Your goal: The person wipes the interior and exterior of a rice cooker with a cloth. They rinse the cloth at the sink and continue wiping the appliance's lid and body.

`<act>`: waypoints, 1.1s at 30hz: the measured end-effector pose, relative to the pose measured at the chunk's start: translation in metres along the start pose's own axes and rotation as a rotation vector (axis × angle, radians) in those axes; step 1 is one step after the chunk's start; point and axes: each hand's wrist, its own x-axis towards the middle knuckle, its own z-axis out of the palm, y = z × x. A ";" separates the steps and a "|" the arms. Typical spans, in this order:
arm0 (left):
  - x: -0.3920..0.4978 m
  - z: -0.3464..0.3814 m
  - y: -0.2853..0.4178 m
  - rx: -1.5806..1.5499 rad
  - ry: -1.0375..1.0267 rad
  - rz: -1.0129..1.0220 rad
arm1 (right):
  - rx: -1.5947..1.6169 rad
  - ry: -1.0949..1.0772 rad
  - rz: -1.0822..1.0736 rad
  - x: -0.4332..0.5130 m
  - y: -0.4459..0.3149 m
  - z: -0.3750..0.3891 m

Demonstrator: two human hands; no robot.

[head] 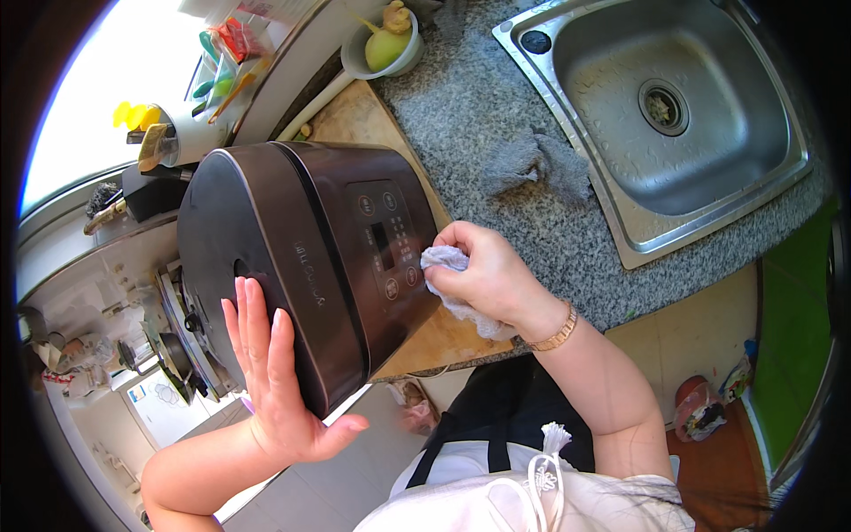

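A brown Joyoung rice cooker (346, 246) with a control panel and a closed lid stands on a wooden board (425, 342). My left hand (279, 392) lies with spread fingers against the near side of the lid, holding nothing. Bunched in my right hand (488, 272) is a pale, damp-looking cloth (459, 299), pressed to the lower edge of the cooker's front, beside the control panel. A grey cloth (535, 166) lies crumpled on the granite counter, between the cooker and the sink.
A stainless steel sink (625, 226) is set in the speckled granite counter (465, 126) at the right. A plastic bowl (415, 53) with a green vegetable and ginger stands at the back. Utensil holders (199, 133) line the window sill. A bagged bin (698, 409) stands on the floor.
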 end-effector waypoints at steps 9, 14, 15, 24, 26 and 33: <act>0.001 -0.001 0.001 0.001 -0.010 0.000 | -0.033 -0.019 0.101 0.005 -0.005 0.000; 0.000 -0.001 0.001 0.006 -0.021 0.001 | -0.061 0.003 0.104 0.003 -0.007 0.002; 0.001 -0.001 0.001 0.006 -0.020 0.001 | -0.103 0.000 0.115 -0.003 -0.007 0.002; 0.001 -0.001 0.000 0.031 -0.012 0.018 | 0.510 0.151 -0.098 0.041 -0.003 -0.003; -0.002 0.001 -0.001 0.022 0.002 0.009 | 0.559 0.075 0.001 0.022 0.009 -0.013; -0.001 0.003 -0.003 0.011 0.019 0.019 | 0.239 -0.079 0.097 -0.002 0.012 -0.005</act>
